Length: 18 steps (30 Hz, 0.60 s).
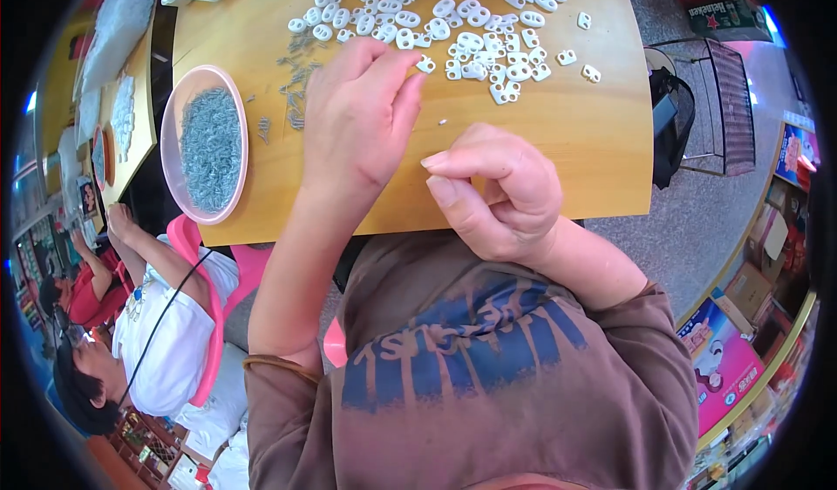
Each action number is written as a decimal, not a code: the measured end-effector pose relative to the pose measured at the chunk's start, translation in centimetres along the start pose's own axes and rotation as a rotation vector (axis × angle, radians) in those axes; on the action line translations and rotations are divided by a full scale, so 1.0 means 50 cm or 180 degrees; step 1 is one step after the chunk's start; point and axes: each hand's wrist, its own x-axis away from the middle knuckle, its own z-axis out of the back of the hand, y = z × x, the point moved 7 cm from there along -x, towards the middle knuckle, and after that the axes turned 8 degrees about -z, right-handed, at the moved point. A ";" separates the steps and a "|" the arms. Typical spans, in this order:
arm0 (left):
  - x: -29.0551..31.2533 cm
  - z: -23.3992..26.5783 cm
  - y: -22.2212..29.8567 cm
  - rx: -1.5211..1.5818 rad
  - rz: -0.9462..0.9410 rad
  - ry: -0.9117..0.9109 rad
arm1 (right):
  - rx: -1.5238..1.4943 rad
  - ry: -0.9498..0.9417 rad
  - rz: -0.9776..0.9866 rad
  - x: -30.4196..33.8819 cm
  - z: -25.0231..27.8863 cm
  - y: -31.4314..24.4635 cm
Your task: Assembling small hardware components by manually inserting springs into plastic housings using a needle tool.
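My left hand (362, 111) reaches over the table to the near left edge of a pile of white plastic two-hole cord locks (471, 45). Its index finger and thumb are apart, and one small cord lock (425, 64) lies right at the index fingertip. The other fingers of that hand are partly hidden. Closer to my body is my right hand (501, 193), curled, with thumb and index finger nearly together. Whether something tiny sits between them I cannot make out. A tiny white bit (442, 122) lies on the table between the two hands.
A pink bowl (241, 141) full of small metal springs (211, 150) stands at the table's left edge. Loose springs (296, 89) lie beside my left hand. Past the left edge, a co-worker in a white shirt (170, 350) sits at another table. A wire rack (728, 106) stands to the right.
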 end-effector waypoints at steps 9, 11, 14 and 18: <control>-0.015 -0.043 -0.010 -0.0120 -0.0256 -0.0183 | 0.0084 0.0009 -0.0085 -0.002 -0.002 0.005; -0.026 -0.041 -0.006 -0.0165 -0.0453 -0.0182 | 0.0176 -0.0040 -0.0130 -0.002 -0.005 0.005; -0.029 -0.016 0.001 -0.0184 -0.0659 0.0044 | 0.0173 -0.0046 -0.0212 0.001 -0.004 0.008; 0.030 0.027 -0.014 0.2927 0.1977 0.0521 | -0.0096 0.0210 -0.0696 0.004 0.009 0.032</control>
